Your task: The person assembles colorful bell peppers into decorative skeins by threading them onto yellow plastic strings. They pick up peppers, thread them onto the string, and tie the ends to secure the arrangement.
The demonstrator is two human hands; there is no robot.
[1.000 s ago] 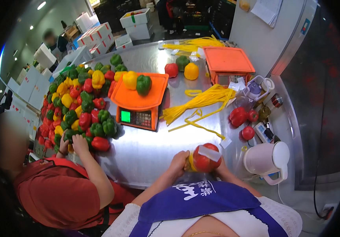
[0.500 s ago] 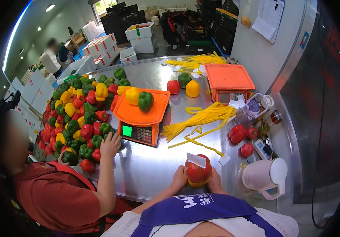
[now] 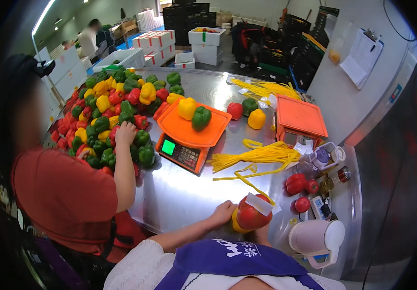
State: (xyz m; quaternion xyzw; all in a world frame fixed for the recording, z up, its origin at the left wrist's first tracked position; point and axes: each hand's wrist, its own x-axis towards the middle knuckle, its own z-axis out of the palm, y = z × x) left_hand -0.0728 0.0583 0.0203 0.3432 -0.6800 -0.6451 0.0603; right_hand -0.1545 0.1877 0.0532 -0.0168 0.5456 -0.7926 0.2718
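Nearest, at table [image 3: 179, 193] edge: left hand [image 3: 223, 213] cupped against the side of a pepper pack [image 3: 252, 215], fingers curled on it, grasping; pack shows red over yellow with a white label [image 3: 259, 203] on top, held just above the steel. Right hand behind the pack, mostly hidden; finger state cannot be told. Just right of the pack: white jug [image 3: 317, 239], lid on, contents not visible. Beyond it, loose red peppers [image 3: 298, 183] and small bottles near a white cup [image 3: 327, 155]. Left side: co-worker in red shirt [image 3: 63, 198], arm stretched across, hand [image 3: 125, 133] resting on the pepper heap [image 3: 107, 111] of green, red and yellow, which covers the table's left part. Centre: orange scale [image 3: 186, 145], green display lit; its tray carries one yellow pepper [image 3: 187, 108] and one green pepper [image 3: 201, 118], touching. Yellow bands [image 3: 257, 154] strewn between scale and pack, one strand trailing to the pack. Farther: orange box [image 3: 299, 118], lid shut; red, green and yellow singles beside it. Farthest: white cartons [image 3: 155, 41], stacked, one open crate [image 3: 207, 35] with peppers inside.
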